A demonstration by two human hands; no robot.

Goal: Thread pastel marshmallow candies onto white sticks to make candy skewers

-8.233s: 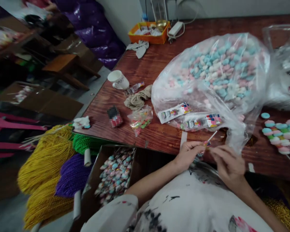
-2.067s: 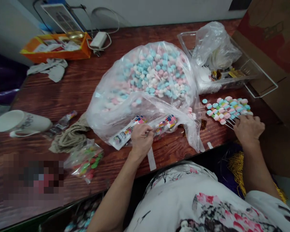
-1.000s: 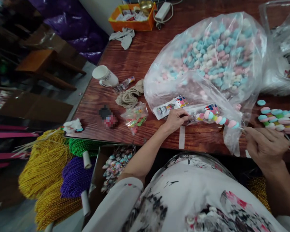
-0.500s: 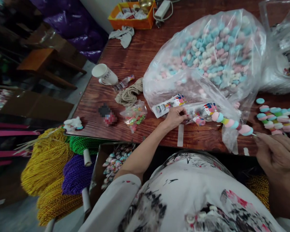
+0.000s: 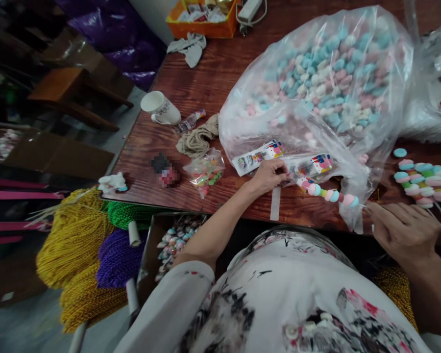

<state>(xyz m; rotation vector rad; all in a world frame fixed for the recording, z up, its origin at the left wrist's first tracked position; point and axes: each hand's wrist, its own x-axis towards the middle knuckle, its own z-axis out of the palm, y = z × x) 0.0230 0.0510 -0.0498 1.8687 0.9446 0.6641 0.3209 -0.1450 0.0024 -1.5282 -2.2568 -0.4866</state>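
My left hand [image 5: 267, 176] pinches the edge of a small clear printed bag [image 5: 302, 183] near the table's front. My right hand [image 5: 406, 228] grips the thin stick of a candy skewer [image 5: 332, 195], threaded with pink, blue and white marshmallow-like pieces and coloured bits between. The skewer lies almost level, its far end meeting the printed part of the bag; whether that tip is inside, I cannot tell. Flat printed bags [image 5: 318, 165] lie just behind, and more printed bags [image 5: 257, 156] rest beyond my left hand. Finished-looking candy skewers [image 5: 424, 181] are piled at the right.
A large clear sack of marshmallows [image 5: 327, 83] covers the table's middle. Leftward are a mug [image 5: 160, 108], a crumpled cloth [image 5: 196, 139] and a bag of gummies [image 5: 208, 174]. An orange box [image 5: 202, 27] stands behind. Cord bundles [image 5: 73, 250] hang beside the table's left edge.
My right hand has moved left with the skewer, bringing its far end to the bag. My left hand keeps its pinch in nearly the same place. The view has shifted slightly.
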